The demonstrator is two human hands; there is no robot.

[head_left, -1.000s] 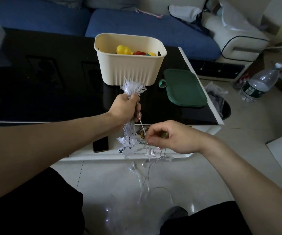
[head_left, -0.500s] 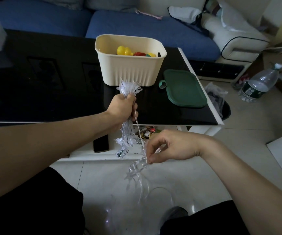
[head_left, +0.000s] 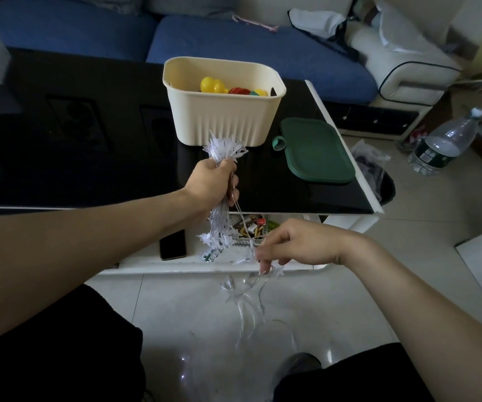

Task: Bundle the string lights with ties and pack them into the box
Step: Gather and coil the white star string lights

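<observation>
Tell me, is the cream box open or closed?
Open. The cream box has no lid on; the green lid lies beside it.

The room is dim. Small bright spots shine on the floor [head_left: 186, 359] below the hands. Edges look bent.

Black table [head_left: 89, 169]: cream box [head_left: 224, 114], green lid [head_left: 316, 150].

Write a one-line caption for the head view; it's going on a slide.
Left hand grips bundled string lights while right hand pinches the loose strand, cream box behind.
</observation>
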